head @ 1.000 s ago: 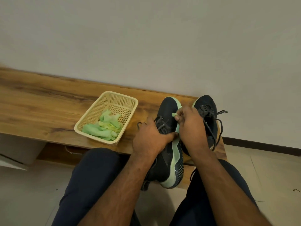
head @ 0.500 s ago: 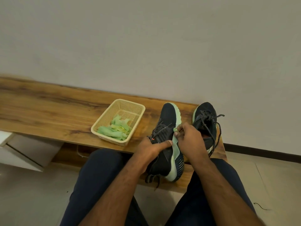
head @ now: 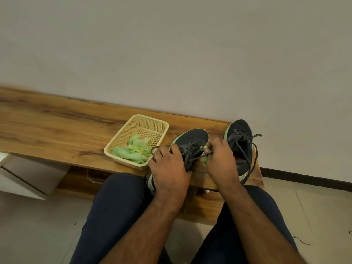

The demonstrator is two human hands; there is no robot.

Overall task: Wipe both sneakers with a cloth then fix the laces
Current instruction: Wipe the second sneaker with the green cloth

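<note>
Item 1, near sneaker point(head: 192, 141): dark upper, pale green sole, lying on the wooden bench point(head: 57, 130) at centre frame, toe toward the wall. The left hand point(head: 169, 168) lies over its heel half, fingers curled over the collar; a lace loop point(head: 158, 148) arcs past the fingertips, and whether they pinch it cannot be told.

Item 2, right hand point(head: 219, 159): fingers pressed together, pinching a small green cloth point(head: 205, 149) scrap, with a lace end running to them.

Item 3, far sneaker point(head: 240, 147): right of centre, laces loose and trailing over the bench edge.

Item 4, cream basket point(head: 162, 126): left of the sneakers, holding more green cloths point(head: 133, 151).

Risk, judged: the near sneaker overhangs the bench front; a hard lace pull could tip it floorward. The cloth scrap crowding the pinch could let the lace slip.
</note>
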